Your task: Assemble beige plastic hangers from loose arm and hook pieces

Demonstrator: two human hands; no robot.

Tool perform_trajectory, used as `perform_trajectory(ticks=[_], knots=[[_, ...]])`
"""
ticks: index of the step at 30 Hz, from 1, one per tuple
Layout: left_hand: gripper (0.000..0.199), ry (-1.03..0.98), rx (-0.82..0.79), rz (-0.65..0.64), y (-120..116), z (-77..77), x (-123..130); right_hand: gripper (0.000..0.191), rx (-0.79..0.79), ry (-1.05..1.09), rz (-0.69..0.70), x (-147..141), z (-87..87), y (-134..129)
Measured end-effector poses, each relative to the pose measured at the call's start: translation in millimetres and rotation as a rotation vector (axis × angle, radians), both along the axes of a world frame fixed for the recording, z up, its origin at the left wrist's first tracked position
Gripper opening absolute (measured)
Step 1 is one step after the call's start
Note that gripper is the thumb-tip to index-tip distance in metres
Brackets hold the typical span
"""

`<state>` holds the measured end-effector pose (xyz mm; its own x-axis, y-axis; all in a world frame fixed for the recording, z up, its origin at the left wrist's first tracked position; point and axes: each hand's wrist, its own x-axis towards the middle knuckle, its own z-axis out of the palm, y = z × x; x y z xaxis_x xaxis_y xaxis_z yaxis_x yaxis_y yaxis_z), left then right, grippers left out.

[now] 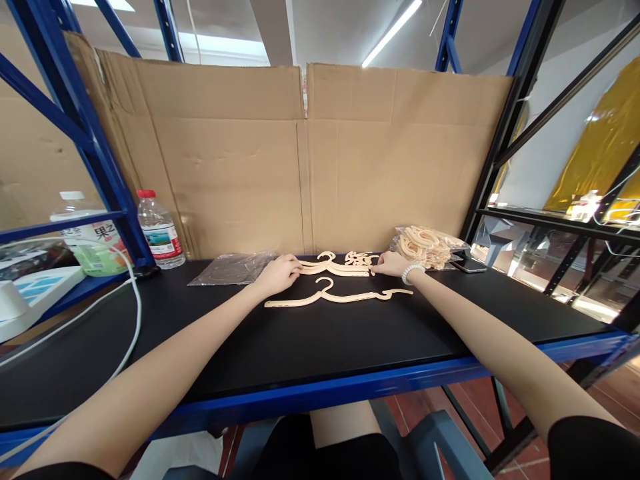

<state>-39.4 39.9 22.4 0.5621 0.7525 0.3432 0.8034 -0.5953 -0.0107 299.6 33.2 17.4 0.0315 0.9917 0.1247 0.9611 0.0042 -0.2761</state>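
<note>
Cream-coloured clothes hangers [345,269] lie close together on the black tabletop in front of me. At their left end is my left hand [283,274], its fingers closed on the tip. My right hand [393,265], with a beaded bracelet at the wrist, pinches at their right end. Closer to me lies another hanger [295,303], its hook upward, with a small hooked piece [399,292] at its right end. Behind the stacked hangers is a little pile of small cream pieces [358,259], close to my right hand.
A clear bag of cream parts [425,247] lies at the back right beside a phone [470,265]. A flat plastic bag [231,269] is left of my left hand. A red-capped bottle [159,230] stands back left. Cardboard [225,160] walls the rear; a white cable [138,320] crosses the left.
</note>
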Motion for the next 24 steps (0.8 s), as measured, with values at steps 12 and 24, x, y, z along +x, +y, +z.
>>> perform_trajectory(ticks=[12,24], knots=[[0.026,0.054,0.0,0.017,-3.3,-2.1,5.6,0.017,-0.028,0.099,-0.097,-7.2,2.1,-5.3],[0.019,-0.075,-0.01,-0.061,-4.4,-4.6,4.0,0.022,-0.16,0.514,-0.176,17.5,12.8,-23.0]])
